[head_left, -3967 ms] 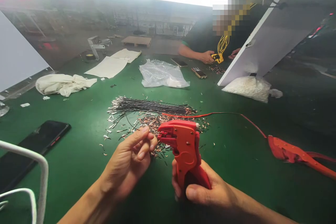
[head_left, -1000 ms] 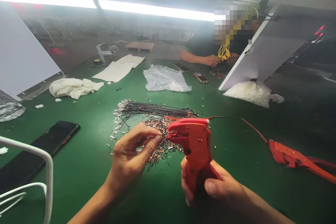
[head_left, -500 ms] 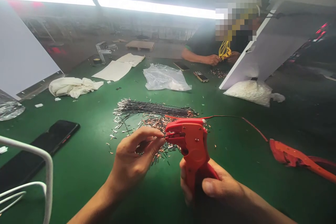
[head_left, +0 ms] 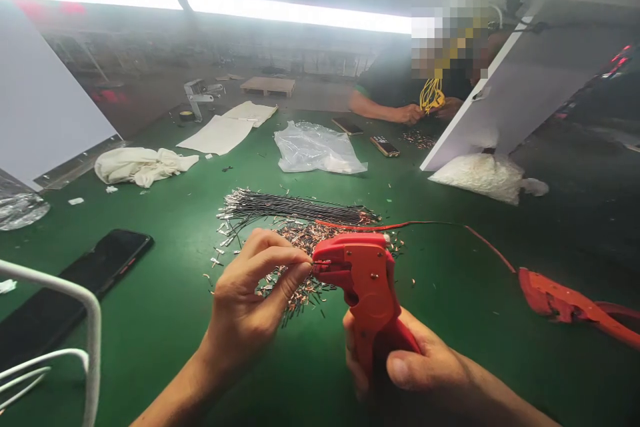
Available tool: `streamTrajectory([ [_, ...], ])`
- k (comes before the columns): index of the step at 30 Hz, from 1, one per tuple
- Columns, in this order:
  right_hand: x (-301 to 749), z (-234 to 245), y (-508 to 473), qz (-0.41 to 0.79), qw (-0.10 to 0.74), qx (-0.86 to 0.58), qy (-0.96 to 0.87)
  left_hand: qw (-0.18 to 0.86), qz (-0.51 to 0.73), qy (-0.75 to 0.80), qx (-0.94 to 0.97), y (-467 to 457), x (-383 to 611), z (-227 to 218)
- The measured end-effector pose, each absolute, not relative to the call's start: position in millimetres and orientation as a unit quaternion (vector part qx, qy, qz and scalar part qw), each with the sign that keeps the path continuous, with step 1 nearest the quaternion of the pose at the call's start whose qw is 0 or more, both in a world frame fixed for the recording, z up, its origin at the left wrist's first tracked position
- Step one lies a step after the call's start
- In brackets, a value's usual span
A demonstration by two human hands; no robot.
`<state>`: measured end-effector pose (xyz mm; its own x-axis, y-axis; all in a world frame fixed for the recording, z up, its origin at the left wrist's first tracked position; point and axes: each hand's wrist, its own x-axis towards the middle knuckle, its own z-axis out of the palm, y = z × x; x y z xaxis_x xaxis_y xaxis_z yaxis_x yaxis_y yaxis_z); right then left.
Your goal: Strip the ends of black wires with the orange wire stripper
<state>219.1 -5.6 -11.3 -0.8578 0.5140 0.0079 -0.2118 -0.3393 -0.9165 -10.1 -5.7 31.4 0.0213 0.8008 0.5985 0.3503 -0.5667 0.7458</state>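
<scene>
Since 0.5 s ago, the left hand (head_left: 247,300) has moved slightly up, and its fingertips (head_left: 300,270) now sit right at the nose of the red wire stripper (head_left: 367,283). The thumb and index finger pinch a thin wire end (head_left: 316,262) that enters the tool head. The right hand (head_left: 405,363) is closed around the stripper handles, low in the view.

I judge 2 risks: the fingertips are almost touching the tool head, so a squeeze may nip the skin; and if the short wire sits crooked, the blades may cut copper strands.

Behind lie stripped insulation bits (head_left: 300,240) and a bundle of black wires (head_left: 295,207) on the green table (head_left: 165,280). Far across, a co-worker's hands (head_left: 413,113) hold yellow wires (head_left: 431,95).
</scene>
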Motion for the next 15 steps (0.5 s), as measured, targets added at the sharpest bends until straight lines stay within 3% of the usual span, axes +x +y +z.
streamTrajectory([
  [15, 216.9, -3.1, -2.4, 0.773, 0.207, -0.147, -0.581, 0.211, 0.505, 0.431, 0.718, -5.9, -14.4, 35.9],
])
